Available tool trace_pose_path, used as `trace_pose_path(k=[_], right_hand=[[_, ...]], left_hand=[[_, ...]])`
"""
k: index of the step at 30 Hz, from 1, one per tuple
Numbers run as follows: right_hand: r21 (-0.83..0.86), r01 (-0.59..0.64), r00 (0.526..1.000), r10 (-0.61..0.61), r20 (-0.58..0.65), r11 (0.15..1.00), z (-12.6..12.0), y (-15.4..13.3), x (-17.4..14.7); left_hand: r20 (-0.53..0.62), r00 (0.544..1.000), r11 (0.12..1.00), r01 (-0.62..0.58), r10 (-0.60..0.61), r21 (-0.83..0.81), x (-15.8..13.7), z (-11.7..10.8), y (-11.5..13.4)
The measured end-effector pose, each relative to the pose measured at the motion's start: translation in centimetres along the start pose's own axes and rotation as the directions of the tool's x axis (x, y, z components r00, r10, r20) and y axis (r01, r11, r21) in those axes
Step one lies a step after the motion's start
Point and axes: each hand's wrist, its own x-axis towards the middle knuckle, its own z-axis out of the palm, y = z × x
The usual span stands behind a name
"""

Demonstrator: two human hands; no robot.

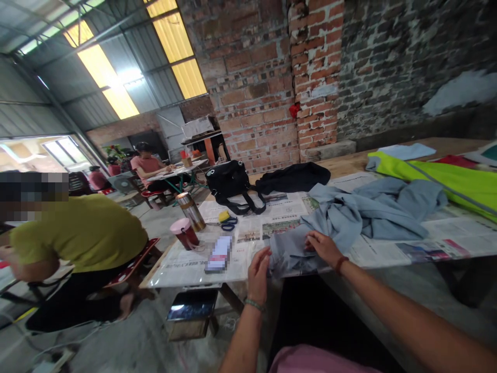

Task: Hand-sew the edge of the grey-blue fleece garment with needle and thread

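A crumpled grey cloth (337, 215) spreads over the newspaper-covered table (178, 267), its near end reaching the front edge. My left hand (258, 272) is at the left edge of this near end, fingers bent and closed against the fabric. Over the same end, my right hand (325, 248) has thumb and fingertips pressed together in a pinch. Whether anything small sits between those fingertips is too fine to tell. Blue-handled scissors (229, 224) lie farther left, beside a yellow object (224, 215).
A phone (218, 255), a dark red cup (185, 233) and a steel flask (191, 211) occupy the table's left end. Behind are a black bag (228, 181) and dark cloth (293, 177). A yellow-green vest (438, 181) lies right. A co-worker (81, 228) sits at left.
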Motion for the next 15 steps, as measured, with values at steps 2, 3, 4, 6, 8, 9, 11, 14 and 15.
trace_pose_path(k=[2,3,4,6,8,9,11,14,15], right_hand=[[-0.028,-0.008,1.000,0.008,-0.016,1.000,-0.1,1.1,-0.4],[-0.048,-0.005,1.000,0.005,-0.015,0.999,-0.1,1.2,-0.4],[-0.071,-0.006,1.000,0.005,-0.013,0.997,-0.2,1.2,-0.4],[-0.113,-0.008,1.000,0.006,-0.017,0.994,-0.2,0.8,-0.3],[-0.150,0.002,0.999,-0.007,-0.031,0.989,-0.2,0.4,-0.4],[-0.167,0.012,0.999,-0.018,-0.035,0.986,-0.1,0.3,-0.4],[-0.196,0.035,0.999,-0.042,-0.032,0.980,-0.1,0.2,-0.6],[-0.220,0.055,0.998,-0.062,-0.024,0.974,-0.1,0.4,-0.9],[-0.226,0.057,0.998,-0.064,-0.022,0.973,0.0,0.4,-0.9]], left_hand=[[0.112,0.992,0.987,-0.080,0.064,0.143,-2.2,-1.2,1.5],[0.219,0.975,0.979,-0.073,0.031,0.188,-3.6,-1.9,2.1],[0.358,0.933,0.974,-0.049,-0.035,0.222,-5.1,-2.5,2.3],[0.634,0.761,0.964,-0.044,-0.138,0.262,-8.2,-3.7,1.8],[0.805,0.549,0.948,-0.069,-0.225,0.312,-10.8,-4.5,0.3],[0.820,0.508,0.929,-0.095,-0.264,0.358,-11.7,-4.7,-0.6],[0.795,0.529,0.901,-0.123,-0.296,0.417,-12.8,-4.7,-1.9],[0.785,0.552,0.905,-0.119,-0.281,0.407,-12.8,-3.7,-2.0],[0.775,0.566,0.912,-0.095,-0.280,0.398,-12.6,-3.3,-1.7]])
